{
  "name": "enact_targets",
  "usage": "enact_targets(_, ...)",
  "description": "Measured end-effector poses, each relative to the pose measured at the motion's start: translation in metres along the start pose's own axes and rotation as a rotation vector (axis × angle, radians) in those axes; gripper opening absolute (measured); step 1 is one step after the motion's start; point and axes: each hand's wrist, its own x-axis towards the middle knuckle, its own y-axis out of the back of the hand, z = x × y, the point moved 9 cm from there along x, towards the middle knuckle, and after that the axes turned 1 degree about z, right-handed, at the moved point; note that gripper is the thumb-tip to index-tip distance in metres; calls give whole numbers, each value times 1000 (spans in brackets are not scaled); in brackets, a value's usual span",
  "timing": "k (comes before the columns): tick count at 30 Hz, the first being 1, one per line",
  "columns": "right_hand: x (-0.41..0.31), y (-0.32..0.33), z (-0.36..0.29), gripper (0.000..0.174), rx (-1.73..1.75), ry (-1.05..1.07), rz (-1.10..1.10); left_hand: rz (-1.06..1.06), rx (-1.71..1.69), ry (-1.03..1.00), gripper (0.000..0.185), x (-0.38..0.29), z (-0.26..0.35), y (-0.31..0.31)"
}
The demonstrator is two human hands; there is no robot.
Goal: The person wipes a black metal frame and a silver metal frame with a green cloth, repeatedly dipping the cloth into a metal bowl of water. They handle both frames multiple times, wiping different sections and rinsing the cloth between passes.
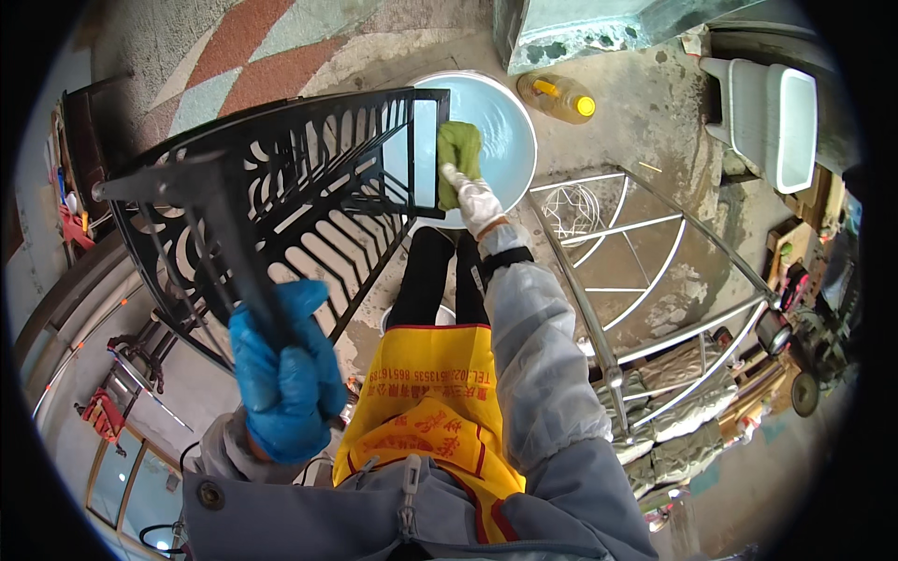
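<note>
A black metal rack with cut-out side panels point(316, 231) leans from the lower left toward a round tub of water point(501, 133). Its far end frame lies over the tub's left part. My left hand point(287, 379), in a blue glove, grips a black bar at the rack's near end. In a white glove, my right hand point(476, 200) holds a green cloth point(459, 158) against the edge of the far end frame, above the water. The fingertips of that hand are partly hidden by the cloth.
A yellow-capped plastic bottle point(558, 97) lies behind the tub to the right. On the right stands a metal frame with curved bars point(677, 280), a coil of white wire point(572, 210) beside it. A white plastic basin point(796, 130) is at the upper right.
</note>
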Motion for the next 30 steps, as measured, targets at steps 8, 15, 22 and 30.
enact_targets(8, 93, 86, 63, 39, -385, -146, 496, 411, 153, 121, 45, -13, 6, 35)
enact_targets(15, 137, 37, 64, 54, -1461, -119, 101, 447, 155, 191, 45, -2, -21, 42)
enact_targets(22, 137, 13, 140, 46, -1021, -354, -337, 432, 103, 148, 45, -6, -13, 51)
enact_targets(30, -64, 7, -77, 12, 241, 439, -16, 361, 43, -44, 45, -2, 17, 55)
